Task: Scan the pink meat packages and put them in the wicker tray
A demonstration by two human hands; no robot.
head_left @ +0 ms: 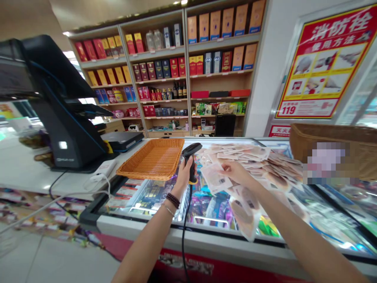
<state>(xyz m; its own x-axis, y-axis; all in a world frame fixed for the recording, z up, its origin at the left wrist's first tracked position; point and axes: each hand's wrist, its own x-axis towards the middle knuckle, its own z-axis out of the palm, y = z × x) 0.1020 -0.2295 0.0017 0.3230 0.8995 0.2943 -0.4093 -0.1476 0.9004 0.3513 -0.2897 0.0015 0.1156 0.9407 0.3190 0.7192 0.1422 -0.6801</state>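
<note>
The left hand (185,173) grips a barcode scanner (193,151) upright, near a packet (216,179) the right hand (234,173) pinches, apparently for scanning.

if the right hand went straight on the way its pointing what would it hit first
Probably the black scanner in the left hand: the right hand, holding a clear packet, points toward it. Depth is unclear, so it might pass above or beside it.

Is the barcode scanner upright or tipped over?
The barcode scanner is upright: head on top, handle in the left hand, cable hanging below.
</note>
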